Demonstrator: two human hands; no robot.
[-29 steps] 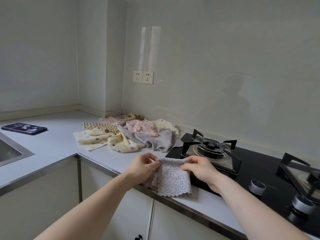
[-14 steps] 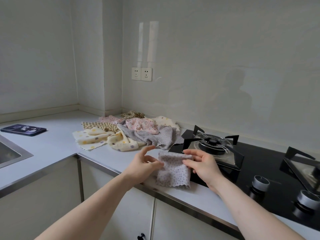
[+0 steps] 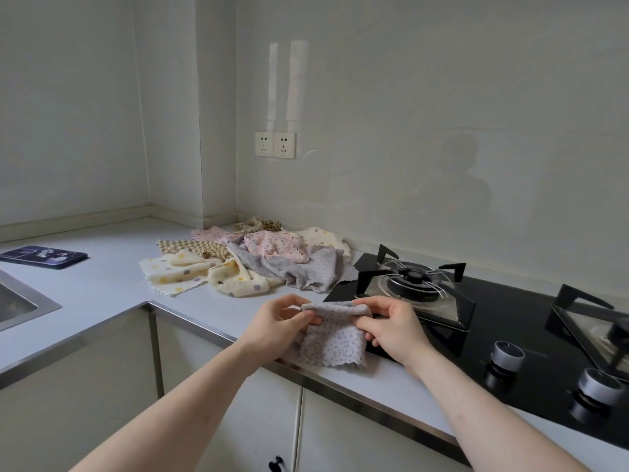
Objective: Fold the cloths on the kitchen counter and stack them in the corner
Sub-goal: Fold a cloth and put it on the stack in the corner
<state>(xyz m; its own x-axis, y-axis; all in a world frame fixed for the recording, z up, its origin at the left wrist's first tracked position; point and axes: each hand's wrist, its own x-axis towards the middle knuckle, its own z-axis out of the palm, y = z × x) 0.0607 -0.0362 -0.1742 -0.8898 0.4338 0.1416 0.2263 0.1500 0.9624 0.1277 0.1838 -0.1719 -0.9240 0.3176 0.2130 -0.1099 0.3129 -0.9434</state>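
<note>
Head view: folding the lilac cloth

I pinch the lilac dotted cloth (image 3: 332, 338) at its top fold, left hand (image 3: 279, 323) and right hand (image 3: 391, 330) both gripping it, near the counter edge (image 3: 204, 330). Unfolded pile (image 3: 252, 264) lies at eleven o'clock. I should match corners squarely before creasing.

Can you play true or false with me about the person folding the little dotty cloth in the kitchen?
1. Both hands hold the grey dotted cloth. True: the left hand and right hand pinch its top edge.
2. The pile of cloths is in the sink. False: it lies on the counter, left of the stove.
3. A dark phone lies on the counter. True.
4. A pot sits on the burner. False: the burner is bare.
5. Folded cloths are already stacked in the corner. False: no stack shows there.
</note>
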